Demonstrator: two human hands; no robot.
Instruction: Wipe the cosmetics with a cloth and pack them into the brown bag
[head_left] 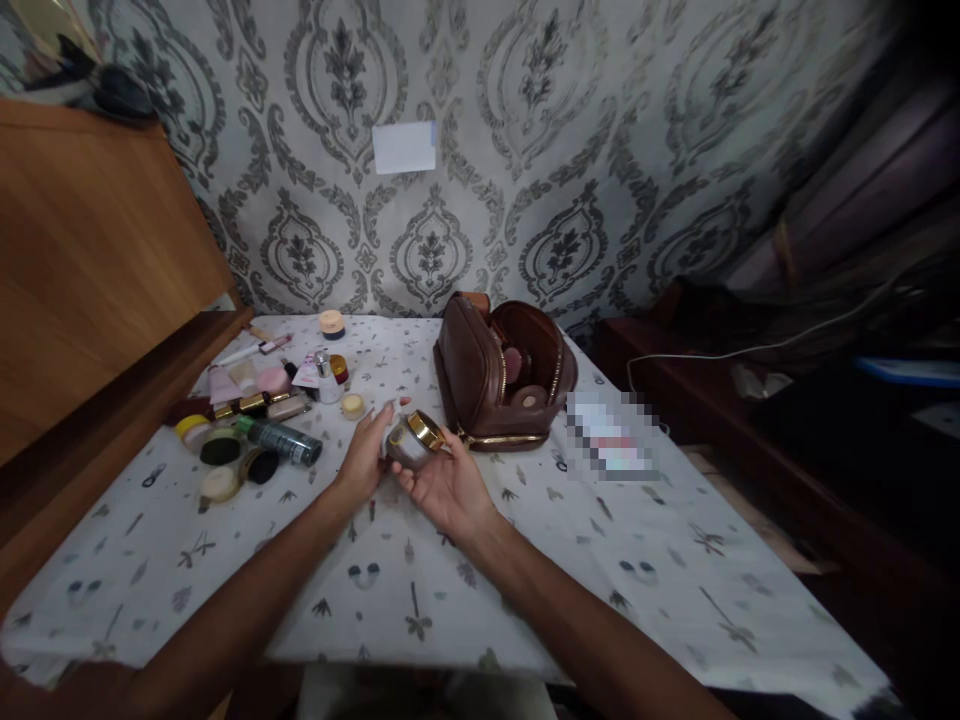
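A cosmetic cream jar point(405, 447) with a shiny gold lid is held tilted above the table, in front of the bag. My right hand point(454, 492) cups it from below and the right, its thumb by the lid and fingertips under the base. At the jar's left side, my left hand point(363, 458) grips it with its fingers along the glass. Just behind my hands stands a brown cosmetic bag point(469, 365), unzipped, with a few items inside, among them a round compact point(531, 400). A small jar with a pale yellow lid point(352, 405) sits near my left fingers.
Several cosmetics lie on the left, including a dark green bottle point(285, 441), a white pump bottle point(327, 383) and a cream-lidded jar point(219, 484). A peach-topped jar point(331, 324) stands farther back. Right of the bag lies a blurred-out flat item point(613, 435) on the patterned tablecloth point(570, 560).
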